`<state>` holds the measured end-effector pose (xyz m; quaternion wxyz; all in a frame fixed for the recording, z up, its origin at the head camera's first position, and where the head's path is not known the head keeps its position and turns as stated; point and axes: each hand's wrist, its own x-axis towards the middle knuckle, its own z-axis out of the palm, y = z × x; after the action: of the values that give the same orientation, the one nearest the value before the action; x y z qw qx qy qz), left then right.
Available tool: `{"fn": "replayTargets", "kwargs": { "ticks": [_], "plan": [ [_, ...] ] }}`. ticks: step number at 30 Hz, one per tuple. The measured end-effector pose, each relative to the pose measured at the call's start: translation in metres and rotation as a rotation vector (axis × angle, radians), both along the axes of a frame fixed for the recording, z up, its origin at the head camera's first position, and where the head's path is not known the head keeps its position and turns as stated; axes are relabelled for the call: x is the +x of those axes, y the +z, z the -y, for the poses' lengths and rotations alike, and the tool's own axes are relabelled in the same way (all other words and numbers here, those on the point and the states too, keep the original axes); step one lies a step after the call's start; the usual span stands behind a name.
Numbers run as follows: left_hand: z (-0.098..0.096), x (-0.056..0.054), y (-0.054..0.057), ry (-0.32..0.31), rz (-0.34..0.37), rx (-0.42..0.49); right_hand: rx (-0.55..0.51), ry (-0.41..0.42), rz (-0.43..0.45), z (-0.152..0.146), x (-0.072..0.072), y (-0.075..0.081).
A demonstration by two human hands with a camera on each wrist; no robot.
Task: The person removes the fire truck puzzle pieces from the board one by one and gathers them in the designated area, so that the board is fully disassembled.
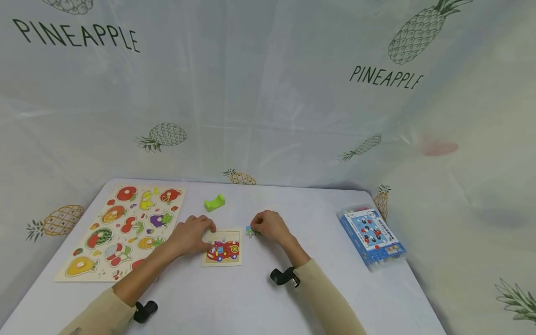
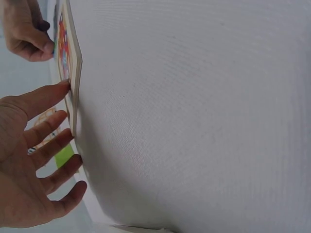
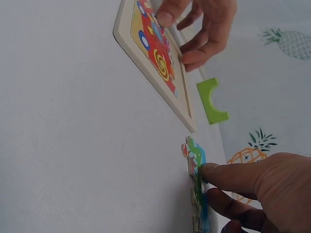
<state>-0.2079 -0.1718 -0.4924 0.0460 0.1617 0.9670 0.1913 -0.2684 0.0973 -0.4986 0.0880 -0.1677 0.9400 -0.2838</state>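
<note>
A square wooden jigsaw tray [image 1: 222,265] with a red vehicle picture lies on the table. My left hand [image 1: 190,236] is at its left side, thumb on the picture and the other fingers spread near its upper left edge. To the right of the tray, my right hand [image 1: 272,225] pinches a blue-green jigsaw piece [image 1: 249,231] low over the table. In the right wrist view the thumb lies against this jigsaw piece [image 3: 194,153], and more blue-green piece edges show below it. Whether these are joined, I cannot tell. The tray's upper part shows bare wood.
A large fruit puzzle board [image 1: 98,260] lies at the left, partly under the left forearm. Behind the tray sits a green curved block [image 1: 215,203]. A blue boxed set [image 1: 371,235] in clear plastic lies at the right. A pineapple-print curtain [image 1: 268,93] hangs behind the table.
</note>
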Motion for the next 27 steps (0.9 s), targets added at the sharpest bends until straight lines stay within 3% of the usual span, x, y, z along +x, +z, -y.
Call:
{"fn": "replayTargets", "kwargs": {
  "ticks": [16, 21, 27],
  "plan": [
    [-0.001, 0.003, 0.000, -0.010, -0.002, 0.013, 0.026, 0.020, -0.055, 0.000, -0.001, -0.003],
    [0.000, 0.003, -0.002, -0.041, -0.013, 0.042, 0.014, 0.024, -0.060, 0.001, 0.002, -0.001],
    [0.000, 0.004, -0.001, -0.086, -0.044, 0.050, -0.002, 0.109, -0.027, 0.010, 0.013, 0.008]
  ]
}}
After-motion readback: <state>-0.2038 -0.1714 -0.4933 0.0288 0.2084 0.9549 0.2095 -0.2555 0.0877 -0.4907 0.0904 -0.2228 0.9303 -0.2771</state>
